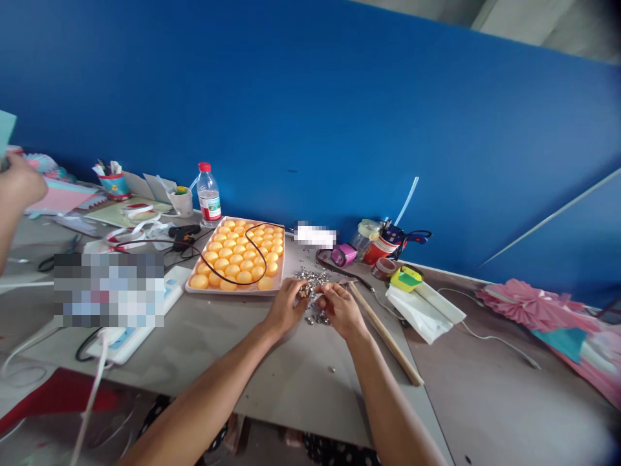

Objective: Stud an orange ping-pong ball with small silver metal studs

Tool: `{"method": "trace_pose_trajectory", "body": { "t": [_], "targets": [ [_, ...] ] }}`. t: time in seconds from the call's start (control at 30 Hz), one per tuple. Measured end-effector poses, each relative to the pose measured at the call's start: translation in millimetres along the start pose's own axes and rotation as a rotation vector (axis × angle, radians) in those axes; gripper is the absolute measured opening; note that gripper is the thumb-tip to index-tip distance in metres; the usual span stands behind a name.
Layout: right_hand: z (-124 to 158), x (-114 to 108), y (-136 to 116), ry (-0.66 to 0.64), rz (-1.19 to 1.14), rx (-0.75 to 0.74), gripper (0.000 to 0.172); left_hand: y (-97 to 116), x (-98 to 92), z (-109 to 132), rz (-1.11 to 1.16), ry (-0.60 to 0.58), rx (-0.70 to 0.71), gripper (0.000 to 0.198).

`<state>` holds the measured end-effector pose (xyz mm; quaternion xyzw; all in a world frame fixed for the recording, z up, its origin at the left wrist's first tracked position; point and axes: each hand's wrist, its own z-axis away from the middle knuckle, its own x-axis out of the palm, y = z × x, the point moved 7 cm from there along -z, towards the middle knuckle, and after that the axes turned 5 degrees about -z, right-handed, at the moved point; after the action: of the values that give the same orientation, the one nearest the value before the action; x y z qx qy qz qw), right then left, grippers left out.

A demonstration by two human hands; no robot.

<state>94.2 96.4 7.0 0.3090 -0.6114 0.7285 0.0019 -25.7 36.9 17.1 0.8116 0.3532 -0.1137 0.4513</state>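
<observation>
Many small shiny metal pieces (314, 278) lie in a loose pile on the grey table, too small to name. At the left side of the pile is my left hand (287, 304), its fingers curled closed; a brass-coloured glint shows at the fingertips. My right hand (342, 309) pinches thumb and forefinger together over the pile's right side. What sits in that pinch is too small to make out. Just right of my right hand lies a hammer (385, 333), its wooden handle slanting toward the table's front edge.
Left of the pile sits a tray of orange balls (233, 259) with a dark cord across it. Behind it stands a water bottle (209, 197). A power strip (140, 330) lies further left. A co-worker's hand (22, 184) holds teal paper. Yellow-green tape measure (406, 278) lies right.
</observation>
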Motion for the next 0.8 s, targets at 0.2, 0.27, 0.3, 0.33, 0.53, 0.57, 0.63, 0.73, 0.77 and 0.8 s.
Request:
{"method": "trace_pose_trajectory", "body": {
  "t": [0.2, 0.27, 0.3, 0.33, 0.53, 0.57, 0.63, 0.73, 0.77, 0.8],
  "targets": [
    [2, 0, 0, 0.030, -0.057, -0.001, 0.027, -3, 1.8, 0, 0.000, 0.004, 0.004, 0.036],
    [3, 2, 0, 0.007, -0.053, 0.023, 0.027, -4, 1.9, 0, -0.003, 0.006, 0.001, 0.036],
    [4, 5, 0, -0.019, -0.043, 0.042, 0.026, -4, 1.9, 0, -0.006, 0.008, -0.003, 0.036],
    [5, 8, 1, -0.049, -0.028, 0.062, 0.025, -4, 1.9, 0, -0.009, 0.008, -0.009, 0.035],
    [5, 9, 5, -0.046, 0.176, 0.046, 0.023, 0, 2.0, 1, -0.045, -0.005, 0.014, 0.032],
    [4, 7, 5, -0.026, 0.230, 0.020, 0.021, 1, 2.3, 1, -0.050, -0.012, 0.027, 0.032],
    [3, 7, 6, -0.028, 0.330, -0.023, 0.015, 3, 3.0, 2, -0.059, -0.026, 0.048, 0.032],
    [4, 9, 6, -0.066, 0.473, -0.085, 0.009, 4, 3.7, 3, -0.066, -0.040, 0.066, 0.035],
    [4, 10, 6, -0.066, 0.524, -0.106, 0.008, 4, 4.0, 3, -0.070, -0.044, 0.067, 0.036],
    [4, 10, 5, -0.062, 0.570, -0.122, 0.008, 3, 4.3, 3, -0.074, -0.047, 0.067, 0.037]
  ]
}}
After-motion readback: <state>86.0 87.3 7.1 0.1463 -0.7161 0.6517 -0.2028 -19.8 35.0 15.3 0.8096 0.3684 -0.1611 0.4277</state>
